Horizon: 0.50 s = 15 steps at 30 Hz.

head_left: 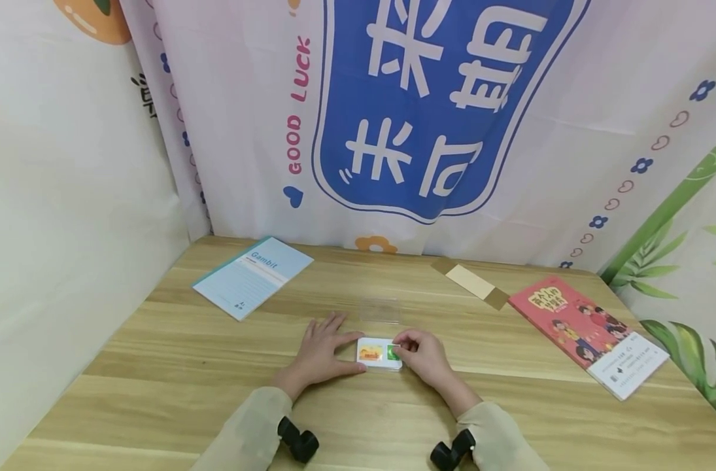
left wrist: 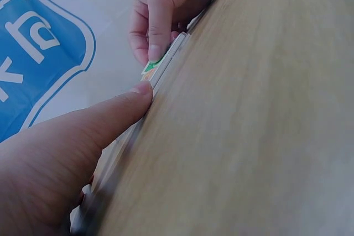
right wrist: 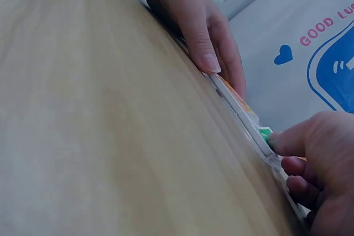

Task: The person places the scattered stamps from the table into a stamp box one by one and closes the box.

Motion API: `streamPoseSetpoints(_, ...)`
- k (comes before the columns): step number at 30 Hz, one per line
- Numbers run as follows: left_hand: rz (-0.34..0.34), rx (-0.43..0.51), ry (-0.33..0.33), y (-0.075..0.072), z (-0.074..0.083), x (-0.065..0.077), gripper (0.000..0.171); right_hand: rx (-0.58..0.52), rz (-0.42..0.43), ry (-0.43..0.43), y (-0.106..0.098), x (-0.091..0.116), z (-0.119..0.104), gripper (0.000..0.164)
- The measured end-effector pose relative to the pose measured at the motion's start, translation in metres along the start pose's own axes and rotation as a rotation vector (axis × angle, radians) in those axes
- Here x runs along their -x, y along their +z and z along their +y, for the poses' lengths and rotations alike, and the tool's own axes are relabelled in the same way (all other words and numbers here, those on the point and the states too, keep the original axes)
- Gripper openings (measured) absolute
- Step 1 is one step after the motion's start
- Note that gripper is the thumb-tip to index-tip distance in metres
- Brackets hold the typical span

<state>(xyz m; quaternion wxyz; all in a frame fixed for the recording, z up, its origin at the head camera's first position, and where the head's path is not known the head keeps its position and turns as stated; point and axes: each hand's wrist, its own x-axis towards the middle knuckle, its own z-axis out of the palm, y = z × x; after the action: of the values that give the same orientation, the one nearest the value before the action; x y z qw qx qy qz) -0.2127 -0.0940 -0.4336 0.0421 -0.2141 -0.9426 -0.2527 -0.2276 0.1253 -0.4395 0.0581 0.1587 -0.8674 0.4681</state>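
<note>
A small flat white card (head_left: 378, 364) lies on the table in front of me, with clear plastic along its edge in the right wrist view. An orange-yellow picture piece (head_left: 370, 353) sits on its left part. My left hand (head_left: 322, 353) holds the card at its left end, thumb at the near corner and forefinger at the far one. Thumb and forefinger of my right hand (head_left: 425, 358) pinch a small green stamp-like piece (right wrist: 265, 133) with a jagged edge, over the card's right part. Those fingers partly hide the green piece.
A clear plastic rectangle (head_left: 379, 311) lies just behind the card. Farther back are a light blue notebook (head_left: 253, 278) at left and a beige strip with brown ends (head_left: 469, 281). A red-and-white booklet (head_left: 587, 333) lies at right. A printed curtain (head_left: 246, 131) hangs behind the table.
</note>
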Motion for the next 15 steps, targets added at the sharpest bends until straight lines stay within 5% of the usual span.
streamPoseSetpoints(15,0.005,0.004,0.002,0.0006,-0.0015,0.0007,0.064,-0.013,-0.003,0.017,-0.0006,0.0006,-0.0033,0.010)
